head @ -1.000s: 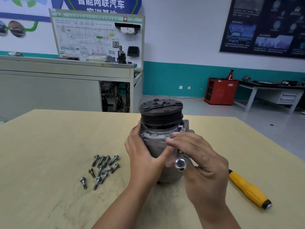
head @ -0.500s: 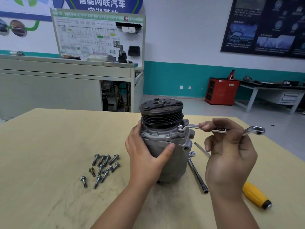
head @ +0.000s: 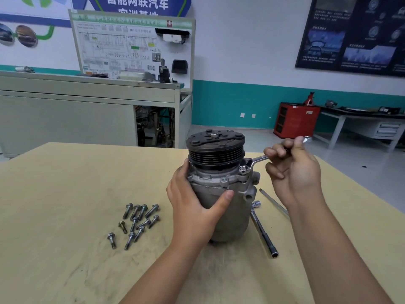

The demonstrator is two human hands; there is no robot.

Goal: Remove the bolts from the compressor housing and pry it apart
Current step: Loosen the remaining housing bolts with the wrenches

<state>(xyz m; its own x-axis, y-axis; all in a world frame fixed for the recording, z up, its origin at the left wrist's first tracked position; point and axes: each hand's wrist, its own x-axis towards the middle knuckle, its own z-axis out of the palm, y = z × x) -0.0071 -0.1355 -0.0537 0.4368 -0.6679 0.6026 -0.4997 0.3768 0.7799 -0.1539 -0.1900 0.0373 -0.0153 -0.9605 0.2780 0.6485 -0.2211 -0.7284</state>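
1. A pale wooden worktop [head: 65, 216] fills the foreground.
2. Beyond its far left edge stands a long grey cabinet bench [head: 65, 119].
3. On that bench's right end, an upright training board [head: 122, 44] shows a wiring diagram.
4. Above it on the wall hangs a blue banner [head: 135, 3] with white Chinese characters.
5. A dark poster [head: 355, 36] hangs upper right.
6. A teal band [head: 230, 102] runs along the wall's foot.
7. Past the far right corner, a red cabinet [head: 295, 121] stands beside a white workbench [head: 372, 123] with drawers.
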